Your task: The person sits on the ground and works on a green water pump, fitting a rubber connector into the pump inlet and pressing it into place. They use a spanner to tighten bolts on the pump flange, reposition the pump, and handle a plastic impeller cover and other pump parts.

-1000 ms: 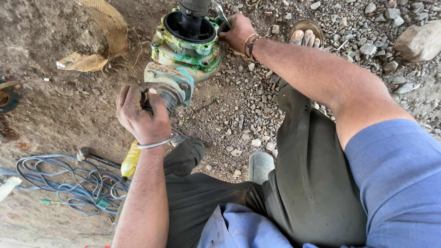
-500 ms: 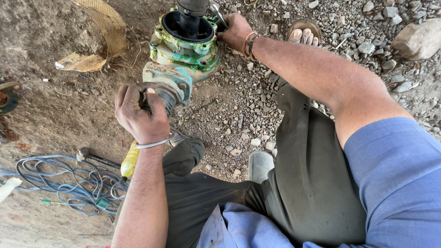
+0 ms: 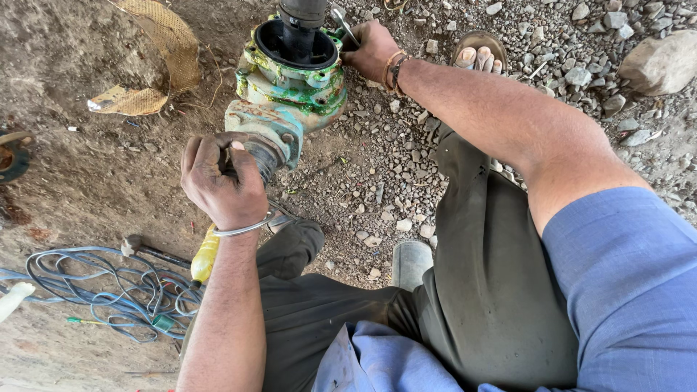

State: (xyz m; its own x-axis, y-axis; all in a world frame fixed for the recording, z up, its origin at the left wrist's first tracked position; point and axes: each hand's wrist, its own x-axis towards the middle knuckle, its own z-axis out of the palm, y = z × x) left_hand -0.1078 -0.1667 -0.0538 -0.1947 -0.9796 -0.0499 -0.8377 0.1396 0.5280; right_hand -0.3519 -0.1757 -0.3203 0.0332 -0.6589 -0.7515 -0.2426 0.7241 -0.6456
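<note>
Blue cable lies coiled on the dirt at left. The left hand has its grip wrapped around the side outlet of the green pump housing, whose open top holds a dark shaft. The right hand clasps a wrench at the rim.

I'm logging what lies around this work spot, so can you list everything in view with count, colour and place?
Pump body: one, worn green and rusty, top centre on the ground.
Black pipe: one, rising from the pump's top opening.
Wrench: one, silvery, at the pump's upper right rim.
Cable coil: one, blue-grey, lower left.
Hammer: one, dark, beside the cable.
Yellow handle: one, under the left wrist.
Mesh piece: one, tan, upper left.
Large stone: one, grey, upper right.
Sandalled foot: one, top right of centre.
Left hand: gripping the pump's side outlet.
Right hand: holding the wrench.
</note>
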